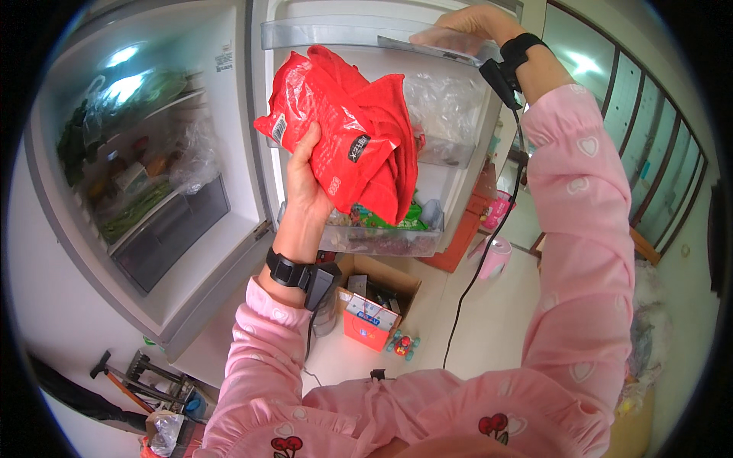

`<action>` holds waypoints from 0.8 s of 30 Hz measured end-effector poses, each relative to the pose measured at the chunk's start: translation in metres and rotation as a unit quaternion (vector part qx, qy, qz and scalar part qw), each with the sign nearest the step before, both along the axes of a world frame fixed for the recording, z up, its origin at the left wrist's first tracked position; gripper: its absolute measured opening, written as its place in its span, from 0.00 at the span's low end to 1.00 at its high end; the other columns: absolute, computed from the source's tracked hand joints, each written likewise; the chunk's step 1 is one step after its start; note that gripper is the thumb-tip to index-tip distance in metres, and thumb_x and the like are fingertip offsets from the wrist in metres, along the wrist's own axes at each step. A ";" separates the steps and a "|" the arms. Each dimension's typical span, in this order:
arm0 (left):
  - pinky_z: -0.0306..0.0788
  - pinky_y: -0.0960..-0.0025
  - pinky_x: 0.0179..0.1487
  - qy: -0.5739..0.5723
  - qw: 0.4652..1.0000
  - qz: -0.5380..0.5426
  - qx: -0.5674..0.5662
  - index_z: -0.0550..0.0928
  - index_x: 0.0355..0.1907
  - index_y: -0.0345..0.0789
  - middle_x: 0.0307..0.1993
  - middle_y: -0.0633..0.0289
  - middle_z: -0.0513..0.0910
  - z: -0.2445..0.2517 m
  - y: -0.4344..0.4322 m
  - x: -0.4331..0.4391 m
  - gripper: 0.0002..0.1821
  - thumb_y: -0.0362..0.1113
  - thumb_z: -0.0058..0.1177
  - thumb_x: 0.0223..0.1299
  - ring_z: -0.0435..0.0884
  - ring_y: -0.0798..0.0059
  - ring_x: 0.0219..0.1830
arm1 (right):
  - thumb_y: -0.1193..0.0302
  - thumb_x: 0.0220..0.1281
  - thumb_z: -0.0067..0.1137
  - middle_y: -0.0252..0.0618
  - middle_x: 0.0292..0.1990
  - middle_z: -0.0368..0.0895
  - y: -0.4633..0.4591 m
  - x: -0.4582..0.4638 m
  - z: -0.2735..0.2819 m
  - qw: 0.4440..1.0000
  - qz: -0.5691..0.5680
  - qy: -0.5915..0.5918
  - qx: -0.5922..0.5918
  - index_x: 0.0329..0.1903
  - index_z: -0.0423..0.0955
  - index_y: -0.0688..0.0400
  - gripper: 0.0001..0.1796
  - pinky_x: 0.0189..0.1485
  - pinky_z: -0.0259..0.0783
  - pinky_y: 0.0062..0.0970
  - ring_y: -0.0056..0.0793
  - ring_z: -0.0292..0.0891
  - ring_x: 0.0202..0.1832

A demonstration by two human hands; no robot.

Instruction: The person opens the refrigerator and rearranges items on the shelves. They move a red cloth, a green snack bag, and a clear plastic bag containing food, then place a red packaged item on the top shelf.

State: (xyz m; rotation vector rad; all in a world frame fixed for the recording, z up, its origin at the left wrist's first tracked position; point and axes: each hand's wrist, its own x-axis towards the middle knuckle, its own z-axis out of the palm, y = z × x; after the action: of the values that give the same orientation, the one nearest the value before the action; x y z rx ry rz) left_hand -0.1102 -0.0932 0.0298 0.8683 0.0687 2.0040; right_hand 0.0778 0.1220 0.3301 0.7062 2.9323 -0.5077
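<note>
My left hand [309,177] grips a crumpled glossy red plastic bag [320,131], its thumb across the front. A folded red cloth [395,131] lies against the bag's right side; I cannot tell whether it is inside the bag. Up at the refrigerator door's top, my right hand [464,28] is at the right end of a clear door shelf [320,33]. Its fingers reach in behind the shelf front and show blurred through the plastic, so what they hold is unclear. Below, a middle door shelf [449,151] carries clear plastic bags [444,103].
The refrigerator compartment [246,223] stands open at left, with bagged greens [143,94] and a grey drawer [172,235]. A lower door shelf [378,240] holds a green packet [406,217]. On the floor are a cardboard box [401,280], a toy car [404,345] and a pink stool [495,257]. A black cable [481,275] hangs from my right wrist.
</note>
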 end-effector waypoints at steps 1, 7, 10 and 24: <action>0.77 0.47 0.67 -0.002 1.000 -0.005 0.002 0.69 0.71 0.33 0.64 0.50 0.80 0.000 0.000 0.000 0.28 0.44 0.54 0.76 0.82 0.54 0.62 | 0.59 0.77 0.60 0.31 0.64 0.79 0.005 0.001 0.000 0.997 0.054 -0.032 0.040 0.69 0.75 0.62 0.28 0.66 0.66 0.25 0.20 0.70 0.62; 0.77 0.47 0.67 -0.007 1.000 -0.025 -0.001 0.69 0.70 0.33 0.64 0.50 0.81 0.008 -0.004 0.009 0.28 0.42 0.56 0.75 0.83 0.54 0.62 | 0.59 0.78 0.58 0.31 0.64 0.80 -0.005 0.007 -0.006 0.987 0.121 0.013 0.102 0.70 0.74 0.62 0.27 0.65 0.66 0.26 0.20 0.70 0.62; 0.78 0.47 0.67 -0.011 1.000 -0.014 -0.005 0.70 0.70 0.34 0.64 0.50 0.80 0.012 -0.006 0.018 0.28 0.41 0.58 0.74 0.83 0.54 0.62 | 0.56 0.75 0.61 0.34 0.62 0.82 -0.039 0.010 -0.015 0.995 -0.006 0.090 0.048 0.66 0.78 0.62 0.27 0.64 0.67 0.26 0.23 0.72 0.61; 0.78 0.46 0.67 -0.006 1.000 -0.015 0.008 0.71 0.69 0.33 0.63 0.50 0.81 0.016 -0.001 0.026 0.27 0.39 0.59 0.72 0.83 0.54 0.61 | 0.51 0.75 0.61 0.33 0.54 0.87 -0.046 0.006 -0.023 0.964 0.036 0.243 -0.106 0.62 0.83 0.54 0.24 0.59 0.72 0.25 0.24 0.79 0.55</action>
State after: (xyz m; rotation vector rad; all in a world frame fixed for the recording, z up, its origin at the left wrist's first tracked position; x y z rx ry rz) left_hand -0.0844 -0.0941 0.0462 0.8639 0.0326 1.9847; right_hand 0.0838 0.0760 0.3070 0.5037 3.2467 -1.1103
